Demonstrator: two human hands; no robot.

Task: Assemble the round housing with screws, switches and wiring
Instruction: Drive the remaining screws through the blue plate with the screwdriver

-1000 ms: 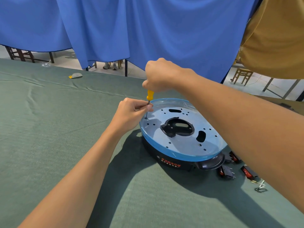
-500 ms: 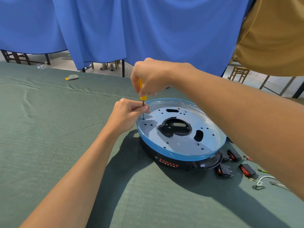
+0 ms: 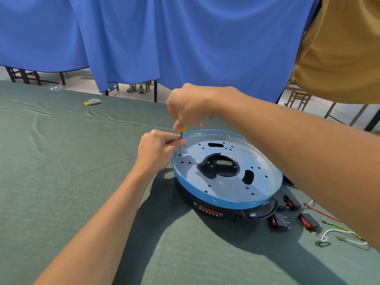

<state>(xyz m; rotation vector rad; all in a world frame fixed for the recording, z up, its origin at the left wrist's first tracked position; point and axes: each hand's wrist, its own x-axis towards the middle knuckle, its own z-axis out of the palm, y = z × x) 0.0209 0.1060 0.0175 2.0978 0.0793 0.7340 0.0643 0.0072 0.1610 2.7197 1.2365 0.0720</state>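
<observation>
Right grip: the right hand [image 3: 191, 108] is curled round the screwdriver [image 3: 181, 130] from above, fingers wrapped on its yellow handle.
Left grip: the left hand [image 3: 158, 151] pinches the metal shaft between thumb and fingertips, just above the plate [image 3: 226, 194].
Screwdriver: near upright, with its tip at a hole by the plate's left rim.
Housing [image 3: 213, 210]: a round black base capped by the grey drilled plate under blue film. It sits on the worktop [image 3: 61, 171], right of centre.
Hidden: no screw can be made out at the tip. Most of the handle is covered by the right hand. The right forearm covers the worktop beyond the housing and cuts off the wires [image 3: 339, 229]. One of the switches [image 3: 278, 221] sits partly behind the housing's lip.
Change: over the last second the right hand has slid down the handle, so less yellow shows. The left pinch is unchanged and the housing has stayed put. More of the wires has come into view at the right.
Edges: the worktop's far edge runs behind the hands, under a blue curtain [image 3: 185, 38].
Room: green cloth stretches wide to the left and toward the camera, with a small yellow-grey scrap [image 3: 92, 102] near the far edge. Switches and wires crowd the housing's right side.
</observation>
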